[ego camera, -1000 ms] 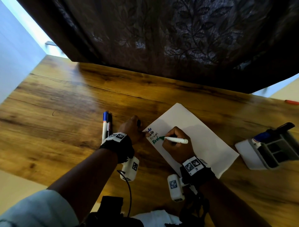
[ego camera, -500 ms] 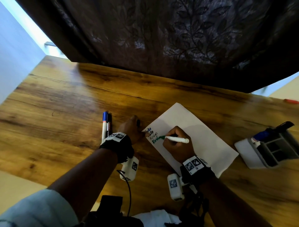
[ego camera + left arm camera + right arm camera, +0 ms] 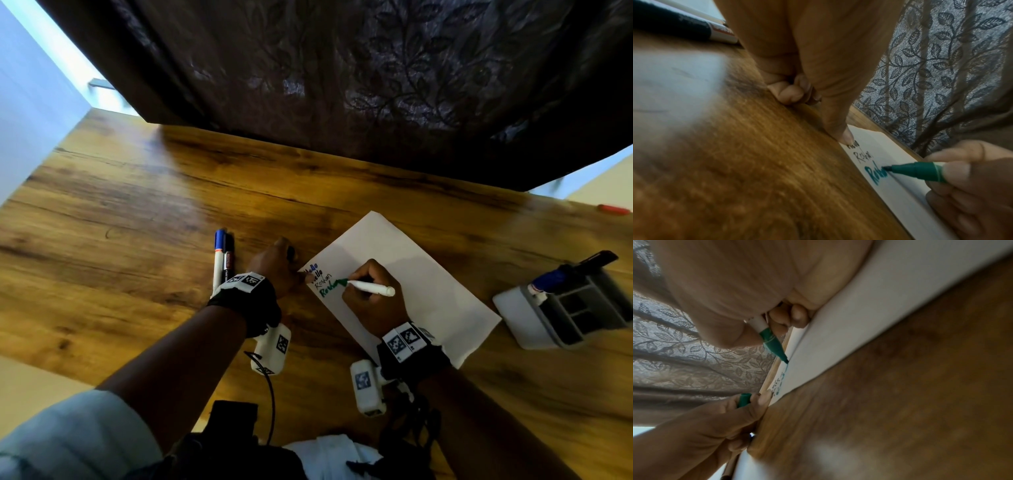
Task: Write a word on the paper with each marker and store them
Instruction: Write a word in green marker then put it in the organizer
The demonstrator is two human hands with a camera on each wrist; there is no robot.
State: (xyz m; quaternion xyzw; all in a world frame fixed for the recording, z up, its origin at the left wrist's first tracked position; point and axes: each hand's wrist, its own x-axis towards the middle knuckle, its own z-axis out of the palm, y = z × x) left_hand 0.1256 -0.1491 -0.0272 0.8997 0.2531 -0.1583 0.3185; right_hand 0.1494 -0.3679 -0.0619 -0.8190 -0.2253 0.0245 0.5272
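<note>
Your right hand [image 3: 373, 301] pinches one green marker [image 3: 368, 287] between thumb and fingers, its white barrel angled back toward your wrist and its green tip touching the paper [image 3: 428, 274] at the end of a green word. That single white sheet lies slanted on the wooden table [image 3: 137, 212], and it carries four lines of writing near its left corner: one blue, two dark, and the green one at the bottom. The left wrist view shows the green tip [image 3: 888, 168] set right at the last green letter. Your left hand [image 3: 274, 270] rests at the sheet's left corner, one fingertip [image 3: 845, 138] pressing the paper's edge while the other fingers curl round a green cap [image 3: 744, 400], which shows between them in the right wrist view. Just left of that hand, two capped markers lie side by side on the table, touching: a blue-capped marker [image 3: 218, 257] and a black-capped marker [image 3: 227, 255], both pointing away from you. Well to the right of the paper stands one grey organizer [image 3: 575, 308] with several compartments; one blue-capped marker in the organizer [image 3: 548, 281] pokes out at its left rear, with a dark object [image 3: 597, 258] beside it. One small red thing [image 3: 613, 209] lies at the table's far right edge, too small to identify.
</note>
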